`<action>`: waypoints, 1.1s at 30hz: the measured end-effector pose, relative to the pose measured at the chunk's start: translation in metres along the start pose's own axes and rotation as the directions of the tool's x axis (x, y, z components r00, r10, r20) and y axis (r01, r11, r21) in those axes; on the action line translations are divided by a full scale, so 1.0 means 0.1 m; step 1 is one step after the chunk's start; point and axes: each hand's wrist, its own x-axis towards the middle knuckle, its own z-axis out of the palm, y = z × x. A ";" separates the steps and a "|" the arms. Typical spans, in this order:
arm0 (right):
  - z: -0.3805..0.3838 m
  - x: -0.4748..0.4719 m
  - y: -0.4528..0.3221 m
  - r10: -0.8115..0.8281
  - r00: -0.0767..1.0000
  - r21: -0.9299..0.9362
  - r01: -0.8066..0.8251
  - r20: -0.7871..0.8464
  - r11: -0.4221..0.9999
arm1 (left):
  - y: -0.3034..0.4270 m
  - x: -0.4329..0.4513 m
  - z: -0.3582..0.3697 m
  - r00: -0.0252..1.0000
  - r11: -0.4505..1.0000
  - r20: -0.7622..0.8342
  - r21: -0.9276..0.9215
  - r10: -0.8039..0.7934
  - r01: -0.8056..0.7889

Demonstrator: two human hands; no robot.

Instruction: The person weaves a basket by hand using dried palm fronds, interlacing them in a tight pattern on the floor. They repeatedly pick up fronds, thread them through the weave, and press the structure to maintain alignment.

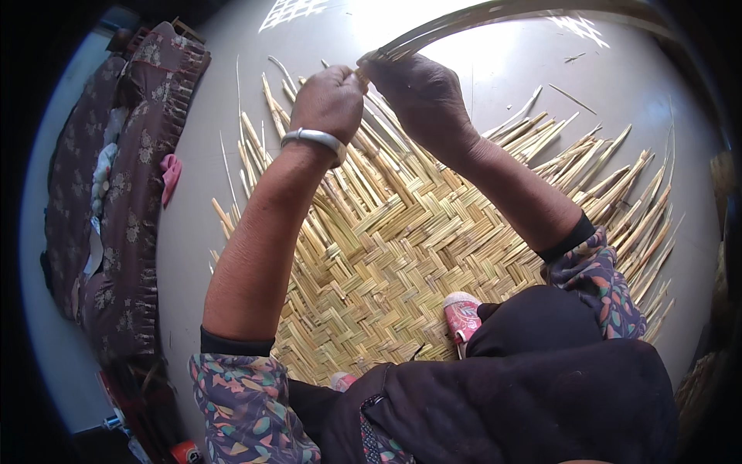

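My left hand, with a silver bangle at the wrist, is closed with its fingertips on the end of a bundle of flattened reed strips. Meeting it there, my right hand grips the same strips close to that end. From my right hand the strips arch up and away to the upper right, out past the rim of the view. Below both hands a mat of woven reed strips lies on the floor in a zigzag pattern. Loose strip ends fan out from its far and right edges.
A sofa under a dark flowered cover stands on the left, with a pink cloth beside it. My shoe rests on the mat. Short reed scraps lie on the pale floor. More reeds are dimly visible at the right rim.
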 end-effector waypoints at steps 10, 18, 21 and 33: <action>0.03 0.09 0.03 -0.098 0.994 -0.045 0.096 -0.041 0.994 | 0.09 -0.03 -0.27 0.988 0.885 0.152 -0.462 0.008 0.064; 0.09 0.04 0.03 -0.205 0.978 -0.055 0.207 0.039 0.977 | -0.04 0.01 -0.24 0.999 0.920 0.036 -0.387 -0.041 0.052; 0.04 0.08 -0.06 0.166 0.981 0.620 -0.195 0.104 0.760 | -0.03 -0.01 -0.33 0.998 0.884 0.013 -0.465 0.060 -0.048; -0.01 0.15 -0.06 0.394 0.900 0.715 -0.398 0.184 0.575 | -0.08 -0.06 -0.22 0.927 0.940 -0.161 0.058 0.340 -0.335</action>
